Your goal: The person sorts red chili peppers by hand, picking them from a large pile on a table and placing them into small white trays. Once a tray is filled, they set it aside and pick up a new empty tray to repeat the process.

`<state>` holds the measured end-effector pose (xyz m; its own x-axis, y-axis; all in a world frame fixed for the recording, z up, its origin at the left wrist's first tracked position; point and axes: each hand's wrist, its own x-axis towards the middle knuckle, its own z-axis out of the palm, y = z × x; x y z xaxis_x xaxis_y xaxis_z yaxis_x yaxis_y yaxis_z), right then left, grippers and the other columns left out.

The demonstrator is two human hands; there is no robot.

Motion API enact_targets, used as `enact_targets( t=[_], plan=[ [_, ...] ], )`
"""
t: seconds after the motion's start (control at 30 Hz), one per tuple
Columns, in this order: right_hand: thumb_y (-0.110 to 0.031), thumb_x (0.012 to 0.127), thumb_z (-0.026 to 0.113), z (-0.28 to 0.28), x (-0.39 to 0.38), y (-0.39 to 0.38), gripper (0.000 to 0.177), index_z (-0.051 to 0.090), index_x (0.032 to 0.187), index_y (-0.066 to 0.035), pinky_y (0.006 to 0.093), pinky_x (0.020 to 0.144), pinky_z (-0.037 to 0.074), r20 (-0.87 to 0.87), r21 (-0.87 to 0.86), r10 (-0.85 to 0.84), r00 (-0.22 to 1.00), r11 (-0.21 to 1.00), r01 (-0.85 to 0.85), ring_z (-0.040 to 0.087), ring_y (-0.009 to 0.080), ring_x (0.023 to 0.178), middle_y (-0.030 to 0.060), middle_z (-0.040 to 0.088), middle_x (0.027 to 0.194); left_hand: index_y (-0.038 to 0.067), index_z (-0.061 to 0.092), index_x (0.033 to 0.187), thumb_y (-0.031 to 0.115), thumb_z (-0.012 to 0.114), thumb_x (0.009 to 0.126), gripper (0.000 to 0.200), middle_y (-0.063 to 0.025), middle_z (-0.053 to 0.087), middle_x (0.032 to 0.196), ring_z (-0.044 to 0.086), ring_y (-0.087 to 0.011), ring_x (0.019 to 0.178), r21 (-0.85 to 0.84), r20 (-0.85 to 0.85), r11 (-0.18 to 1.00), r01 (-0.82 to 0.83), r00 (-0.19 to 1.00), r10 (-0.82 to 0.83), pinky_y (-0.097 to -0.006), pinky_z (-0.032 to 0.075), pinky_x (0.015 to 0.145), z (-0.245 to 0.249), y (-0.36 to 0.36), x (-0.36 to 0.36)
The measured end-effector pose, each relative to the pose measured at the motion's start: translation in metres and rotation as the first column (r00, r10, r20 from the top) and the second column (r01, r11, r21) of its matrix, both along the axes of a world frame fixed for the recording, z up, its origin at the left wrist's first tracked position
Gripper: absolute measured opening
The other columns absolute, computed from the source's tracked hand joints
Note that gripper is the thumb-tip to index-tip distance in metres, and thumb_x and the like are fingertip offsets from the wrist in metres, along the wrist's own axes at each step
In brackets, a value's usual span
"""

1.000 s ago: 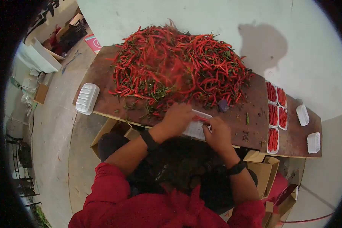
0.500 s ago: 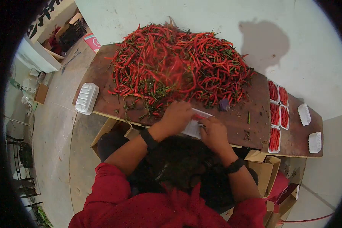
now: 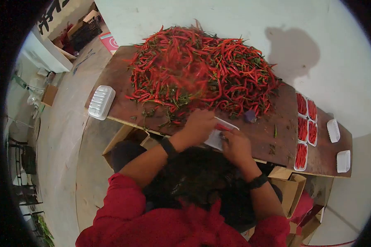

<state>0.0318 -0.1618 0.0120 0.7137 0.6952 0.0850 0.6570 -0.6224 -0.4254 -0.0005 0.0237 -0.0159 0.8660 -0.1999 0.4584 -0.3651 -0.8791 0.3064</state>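
Observation:
A white plastic tray (image 3: 214,142) is at the table's front edge between my two hands, with a few red chili peppers (image 3: 223,126) in its far part. My left hand (image 3: 198,126) is closed over the tray's left side, its fingertips hidden behind the back of the hand. At the right side, my right hand (image 3: 237,147) grips the tray, thumb by the near rim and fingers curled. Just beyond both hands rises a large pile of red chili peppers (image 3: 243,74) with green stems and leaves.
One white tray (image 3: 101,103) lies at the table's left end. Several trays filled with chilies (image 3: 301,156) stand on the right, beside two white trays (image 3: 343,161). A purple object (image 3: 250,116) and a green chili (image 3: 275,131) lie near the pile. Cardboard boxes (image 3: 292,195) sit below the table.
The whole view has shifted slightly, so the table appears further right. Both hands stay at the tray; more red shows inside it between them.

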Motion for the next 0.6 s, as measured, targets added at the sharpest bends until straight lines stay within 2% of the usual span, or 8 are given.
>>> enact_targets(
  t=[0.1,0.2,0.3,0.37,0.4,0.47,0.6],
  plan=[
    [-0.012,0.072,0.063,-0.004,0.0,-0.001,0.027,0.064,0.098,-0.009,0.0436,0.074,0.049,0.023,0.035,0.002,1.0,0.999,-0.003,0.059,0.035,0.085,0.0139,0.059,0.09,0.011,0.061,0.081,0.013,0.058,0.072,0.009,-0.0076,0.055,0.081,0.054,-0.0284,0.079,0.055,-0.054,0.998,-0.011,0.998,0.014,-0.043,0.042,0.068,-0.003,0.0,0.0],
    [-0.012,0.072,0.063,-0.004,0.0,-0.002,0.027,0.064,0.099,-0.009,0.0433,0.073,0.049,0.061,0.05,0.005,0.998,0.999,-0.008,0.059,0.035,0.085,0.0136,0.059,0.089,0.01,0.06,0.082,0.013,0.058,0.073,0.01,-0.0083,0.056,0.082,0.056,-0.0295,0.08,0.068,0.013,0.998,-0.014,1.0,0.013,-0.0422,0.043,0.067,0.006,0.0,-0.002],
    [-0.012,0.072,0.064,-0.001,0.0,-0.004,0.028,0.064,0.1,-0.009,0.0431,0.072,0.048,0.064,0.039,-0.011,0.998,0.999,0.008,0.058,0.0347,0.084,0.0136,0.059,0.088,0.009,0.061,0.084,0.016,0.06,0.074,0.012,-0.0097,0.057,0.082,0.057,-0.0302,0.079,0.062,-0.075,0.998,-0.027,0.997,0.032,-0.042,0.045,0.066,0.017,0.014,0.0],
    [-0.011,0.072,0.064,0.0,0.0,-0.005,0.028,0.064,0.1,-0.009,0.043,0.071,0.048,0.043,0.039,-0.032,0.999,0.999,0.03,0.058,0.0345,0.084,0.0137,0.058,0.088,0.008,0.058,0.071,0.015,0.06,0.069,0.007,-0.007,0.054,0.075,0.056,-0.0276,0.077,-0.005,0.121,0.996,-0.092,0.988,0.092,-0.0416,0.043,0.065,0.017,0.029,0.002],
    [-0.011,0.072,0.065,0.001,0.0,-0.006,0.028,0.064,0.1,-0.009,0.043,0.071,0.048,0.05,0.045,-0.031,0.998,0.999,0.029,0.058,0.0343,0.083,0.0138,0.058,0.087,0.008,0.058,0.071,0.015,0.06,0.069,0.007,-0.007,0.054,0.075,0.056,-0.0276,0.077,-0.004,0.121,0.996,-0.089,0.989,0.088,-0.0416,0.043,0.065,0.018,0.037,0.0],
    [-0.011,0.072,0.065,0.002,0.001,-0.006,0.028,0.064,0.1,-0.009,0.043,0.07,0.048,0.059,0.053,-0.032,0.998,0.998,0.028,0.058,0.0341,0.083,0.0138,0.058,0.087,0.005,0.063,0.083,0.022,0.064,0.075,0.018,-0.0119,0.058,0.079,0.059,-0.0315,0.077,0.042,-0.022,0.946,-0.322,0.946,0.323,-0.0432,0.047,0.068,0.024,0.049,-0.005],
    [-0.011,0.072,0.065,0.001,0.001,-0.007,0.028,0.064,0.1,-0.008,0.0429,0.071,0.048,0.066,0.1,-0.02,0.998,0.995,0.013,0.058,0.0336,0.083,0.013,0.058,0.086,0.004,0.063,0.082,0.025,0.064,0.077,0.021,-0.0126,0.058,0.08,0.059,-0.0322,0.078,0.041,-0.117,0.921,-0.388,0.913,0.39,-0.0436,0.048,0.069,0.026,0.052,-0.01]
  ],
)
